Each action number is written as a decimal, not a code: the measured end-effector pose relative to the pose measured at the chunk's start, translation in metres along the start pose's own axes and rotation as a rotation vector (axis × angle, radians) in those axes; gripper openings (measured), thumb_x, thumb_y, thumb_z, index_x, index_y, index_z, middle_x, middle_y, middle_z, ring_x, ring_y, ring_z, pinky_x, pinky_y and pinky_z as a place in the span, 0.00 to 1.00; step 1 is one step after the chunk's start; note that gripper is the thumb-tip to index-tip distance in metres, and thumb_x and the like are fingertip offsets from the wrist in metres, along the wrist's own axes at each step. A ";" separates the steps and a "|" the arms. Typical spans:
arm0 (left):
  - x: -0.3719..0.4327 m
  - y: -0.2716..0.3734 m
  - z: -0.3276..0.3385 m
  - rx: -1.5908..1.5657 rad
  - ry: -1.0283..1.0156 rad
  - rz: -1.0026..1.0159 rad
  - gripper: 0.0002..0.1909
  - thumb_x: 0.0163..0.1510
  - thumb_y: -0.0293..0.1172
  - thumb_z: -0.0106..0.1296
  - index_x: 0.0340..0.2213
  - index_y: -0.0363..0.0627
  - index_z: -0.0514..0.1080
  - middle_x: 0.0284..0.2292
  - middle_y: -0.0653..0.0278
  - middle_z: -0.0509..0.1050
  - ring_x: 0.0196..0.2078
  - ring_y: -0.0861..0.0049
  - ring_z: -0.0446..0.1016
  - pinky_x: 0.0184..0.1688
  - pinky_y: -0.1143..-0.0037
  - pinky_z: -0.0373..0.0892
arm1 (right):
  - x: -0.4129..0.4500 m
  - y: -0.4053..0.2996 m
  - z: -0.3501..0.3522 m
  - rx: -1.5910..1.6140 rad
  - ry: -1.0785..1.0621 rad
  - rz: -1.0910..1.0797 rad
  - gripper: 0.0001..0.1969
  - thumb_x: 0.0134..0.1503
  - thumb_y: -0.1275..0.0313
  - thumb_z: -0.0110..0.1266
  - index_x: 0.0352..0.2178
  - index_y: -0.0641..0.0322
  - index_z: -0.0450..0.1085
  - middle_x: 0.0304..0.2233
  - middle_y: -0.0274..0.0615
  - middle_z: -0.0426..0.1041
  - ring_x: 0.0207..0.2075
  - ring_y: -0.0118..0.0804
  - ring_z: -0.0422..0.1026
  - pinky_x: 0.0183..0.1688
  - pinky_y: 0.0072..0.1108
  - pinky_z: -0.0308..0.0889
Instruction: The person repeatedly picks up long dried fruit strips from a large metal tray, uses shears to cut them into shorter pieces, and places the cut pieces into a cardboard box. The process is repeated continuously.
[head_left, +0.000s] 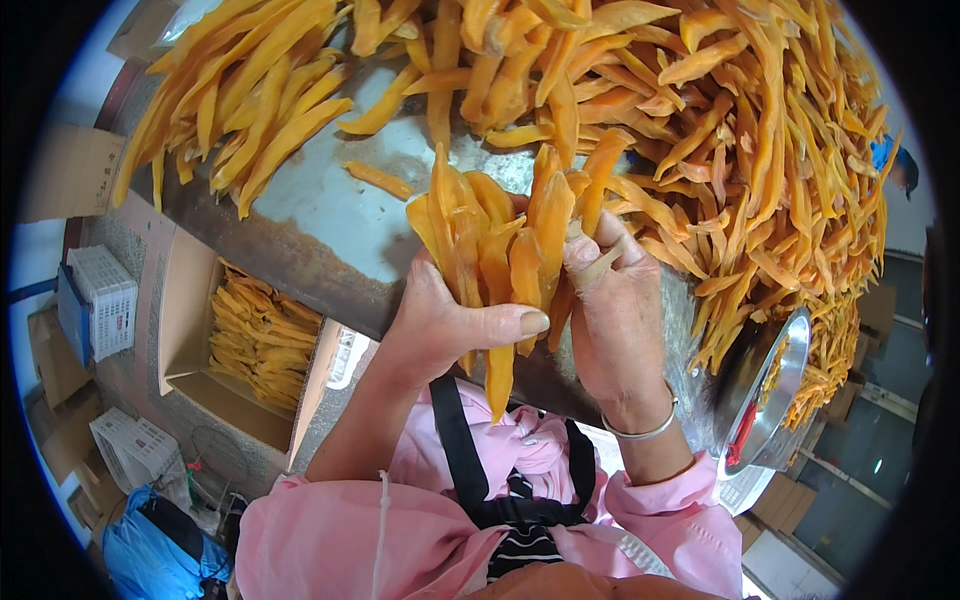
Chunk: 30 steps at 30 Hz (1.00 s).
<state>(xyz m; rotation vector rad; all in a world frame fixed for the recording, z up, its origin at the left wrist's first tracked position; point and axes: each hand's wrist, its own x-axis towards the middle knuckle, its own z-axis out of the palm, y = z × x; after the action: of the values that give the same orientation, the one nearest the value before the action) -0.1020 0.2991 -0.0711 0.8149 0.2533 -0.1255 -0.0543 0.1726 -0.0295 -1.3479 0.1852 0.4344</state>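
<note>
My left hand grips a bundle of dried orange strips, apparently sweet potato, with the thumb pressed across the front. One strip in the bundle hangs lower than the others. At the bundle's right side, my right hand has its fingers curled around more strips. Tape is wrapped on a digit of this hand, and a metal bangle circles the wrist. Some fingertips are hidden behind the strips. Both hands are above the near edge of a worn metal tabletop.
A large heap of strips covers the table's right and far side; a smaller pile lies left. Below left stands an open carton holding strips. A metal bowl with something red is at right. Plastic crates stand at far left.
</note>
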 end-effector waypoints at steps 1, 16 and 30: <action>-0.001 -0.002 0.000 -0.024 0.010 -0.006 0.39 0.35 0.24 0.64 0.50 0.36 0.59 0.42 0.62 0.70 0.45 0.79 0.69 0.48 0.77 0.66 | 0.000 0.001 0.002 -0.039 -0.011 -0.018 0.13 0.58 0.73 0.50 0.43 0.70 0.68 0.36 0.34 0.73 0.34 0.21 0.69 0.37 0.13 0.65; 0.006 -0.002 -0.002 -0.143 0.130 0.113 0.38 0.35 0.21 0.61 0.50 0.35 0.59 0.43 0.56 0.70 0.45 0.70 0.72 0.50 0.71 0.68 | 0.011 -0.003 0.001 -0.137 -0.342 -0.048 0.25 0.61 0.66 0.45 0.56 0.69 0.54 0.46 0.36 0.66 0.47 0.25 0.62 0.50 0.17 0.58; 0.000 -0.018 -0.014 -0.278 0.074 0.082 0.44 0.34 0.23 0.68 0.52 0.41 0.57 0.45 0.63 0.68 0.47 0.76 0.69 0.49 0.75 0.66 | 0.004 0.000 0.008 -0.735 -0.440 -0.338 0.41 0.55 0.59 0.54 0.60 0.65 0.39 0.54 0.46 0.55 0.56 0.36 0.55 0.58 0.24 0.50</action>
<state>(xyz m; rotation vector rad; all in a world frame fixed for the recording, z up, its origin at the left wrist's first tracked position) -0.1082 0.2971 -0.0924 0.5528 0.2992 0.0170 -0.0515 0.1818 -0.0297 -1.9117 -0.6171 0.5219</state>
